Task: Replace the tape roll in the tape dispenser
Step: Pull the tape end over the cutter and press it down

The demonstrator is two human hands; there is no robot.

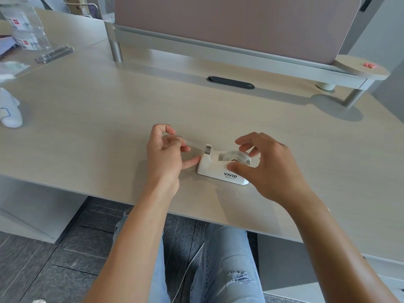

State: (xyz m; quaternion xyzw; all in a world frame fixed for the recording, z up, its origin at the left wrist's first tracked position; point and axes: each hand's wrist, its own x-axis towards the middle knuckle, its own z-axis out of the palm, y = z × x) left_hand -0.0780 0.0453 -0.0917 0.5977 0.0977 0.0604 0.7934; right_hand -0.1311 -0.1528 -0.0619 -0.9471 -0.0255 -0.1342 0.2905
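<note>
A white tape dispenser (215,170) marked VIVID stands on the pale wooden desk (109,119), near its front edge. A clear tape roll (232,155) sits in its cradle. A strip of clear tape (193,143) runs from the cutter end leftward to my left hand (167,154), whose thumb and fingers pinch the strip's end; its little finger touches the dispenser's left end. My right hand (265,166) rests on the dispenser's right side, thumb on the near wall and fingers over the roll.
A clear plastic container (28,25) and a clear flat holder (54,54) stand at the back left. A white object (9,110) lies at the left edge. A pink divider panel (236,25) and a black cable slot (230,82) are behind.
</note>
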